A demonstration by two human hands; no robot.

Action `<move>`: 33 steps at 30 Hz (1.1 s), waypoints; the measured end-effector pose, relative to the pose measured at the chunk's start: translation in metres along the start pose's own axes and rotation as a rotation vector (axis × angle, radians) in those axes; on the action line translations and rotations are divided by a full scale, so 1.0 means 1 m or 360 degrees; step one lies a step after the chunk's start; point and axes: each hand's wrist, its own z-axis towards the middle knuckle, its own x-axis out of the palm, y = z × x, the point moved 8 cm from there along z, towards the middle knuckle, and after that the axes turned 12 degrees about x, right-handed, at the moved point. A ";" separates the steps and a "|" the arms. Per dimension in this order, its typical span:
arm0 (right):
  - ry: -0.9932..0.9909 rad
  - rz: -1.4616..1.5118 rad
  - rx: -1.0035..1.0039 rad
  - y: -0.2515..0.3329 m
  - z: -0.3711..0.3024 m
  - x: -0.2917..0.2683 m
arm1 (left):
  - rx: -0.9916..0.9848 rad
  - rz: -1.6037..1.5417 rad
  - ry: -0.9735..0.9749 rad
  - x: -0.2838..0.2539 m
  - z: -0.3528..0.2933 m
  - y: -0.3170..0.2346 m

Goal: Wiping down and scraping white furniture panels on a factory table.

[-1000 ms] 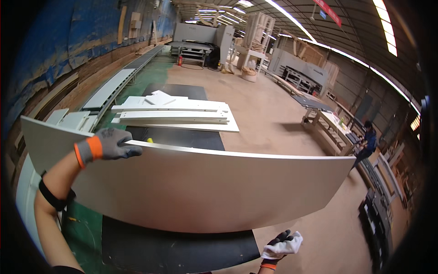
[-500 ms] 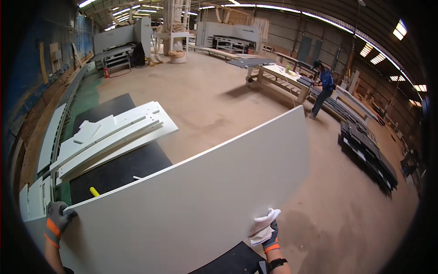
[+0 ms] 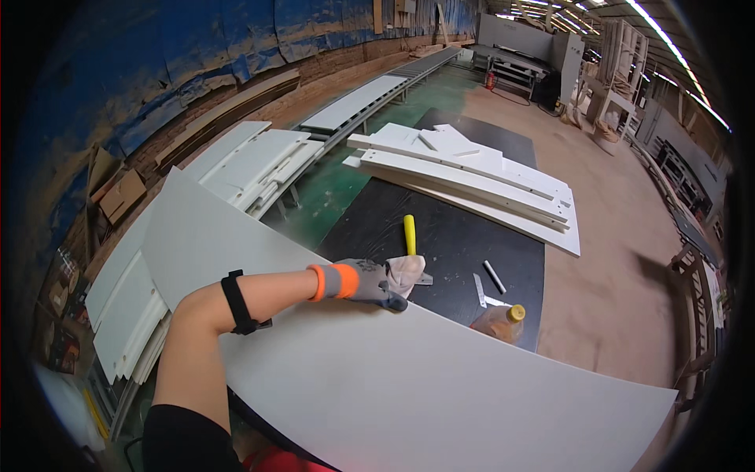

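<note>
My left arm reaches in from the lower left. Its hand (image 3: 366, 282), in a grey glove with an orange cuff, rests at the far edge of a large, light-grey flat panel (image 3: 440, 377). A bunched whitish cloth (image 3: 404, 274) is in its closed fingers, against that edge. Just past the hand lies a yellow-handled tool (image 3: 410, 234), its metal end partly covered by the cloth. A bottle with a yellow cap (image 3: 515, 313) shows beyond the panel, its lower part hidden. My right hand is out of view.
A black board (image 3: 354, 224) lies beyond the panel, with stacked white boards (image 3: 472, 177), a white rod (image 3: 494, 277) and a thin metal ruler (image 3: 479, 289) on it. More white panels (image 3: 130, 291) are piled at left. A roller conveyor (image 3: 409, 71) runs along the blue wall.
The view has swung left, so the boards and yellow-handled tool appear farther right. A cloth, earlier in my right hand, now shows at my left; my right hand has left the view.
</note>
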 end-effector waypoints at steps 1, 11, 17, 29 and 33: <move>-0.0083 0.0025 -0.0030 0.003 -0.021 -0.013 | 0.0066 0.0005 0.0028 0.014 0.013 -0.010; -0.0338 0.0099 -0.0007 -0.016 -0.070 -0.076 | -0.0022 -0.0058 0.0349 0.093 0.014 0.004; -0.0656 0.0346 0.0083 -0.038 -0.104 -0.131 | 0.0054 -0.0083 0.0348 0.137 0.034 0.006; -0.0269 0.0100 -0.0069 -0.038 -0.083 -0.182 | 0.0027 0.0142 0.0282 0.182 0.056 0.035; -0.0111 -0.0093 -0.0082 -0.034 -0.080 -0.206 | 0.0073 0.0365 0.0236 0.161 0.048 0.015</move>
